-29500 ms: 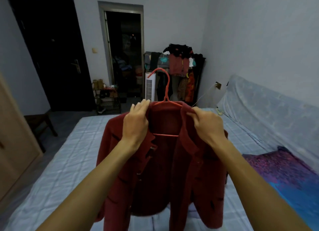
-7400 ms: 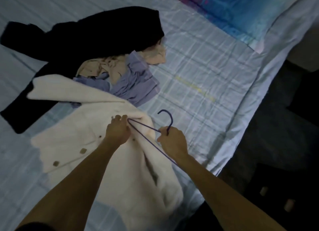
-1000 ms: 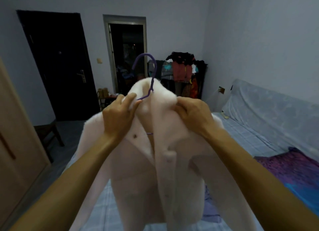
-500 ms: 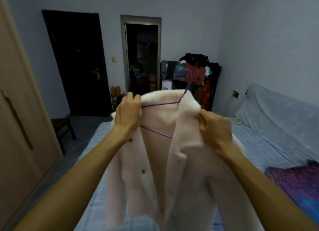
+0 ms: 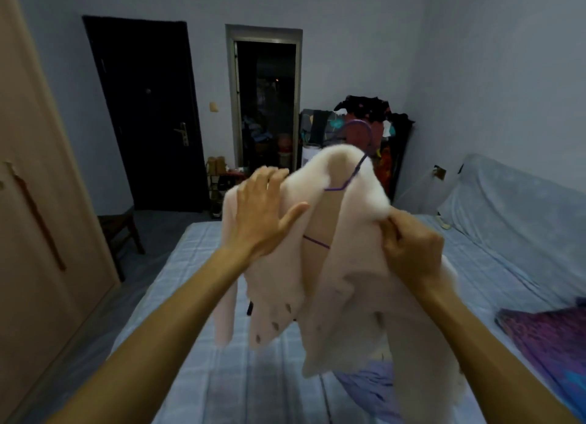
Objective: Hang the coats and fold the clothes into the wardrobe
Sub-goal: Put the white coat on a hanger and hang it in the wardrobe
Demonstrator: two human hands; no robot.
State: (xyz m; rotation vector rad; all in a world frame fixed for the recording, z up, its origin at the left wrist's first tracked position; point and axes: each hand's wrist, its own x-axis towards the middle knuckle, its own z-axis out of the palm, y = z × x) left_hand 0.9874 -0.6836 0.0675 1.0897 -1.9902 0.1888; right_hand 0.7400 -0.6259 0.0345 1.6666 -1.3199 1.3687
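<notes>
A fluffy white coat (image 5: pixel 345 284) hangs in the air over the bed on a thin purple hanger (image 5: pixel 355 176), whose hook sticks up above the collar. My right hand (image 5: pixel 412 249) grips the coat's right shoulder and collar edge, fingers curled into the fabric. My left hand (image 5: pixel 263 211) is spread with straight fingers against the coat's left shoulder, holding nothing. The coat swings and looks blurred. A lilac garment (image 5: pixel 371 388) lies on the bed beneath it. The wardrobe (image 5: pixel 38 233) stands at the left, its doors closed.
The bed (image 5: pixel 241 376) with a pale blue checked sheet fills the foreground. A purple and blue pillow (image 5: pixel 551 344) lies at the right. A dark chair (image 5: pixel 117 233) stands by the wardrobe. A loaded clothes rack (image 5: pixel 374 128) and two dark doorways are at the far wall.
My left hand has let go of the coat's left shoulder and now lies flat and spread against it. The coat has tilted and swung to the right; my right hand keeps its hold.
</notes>
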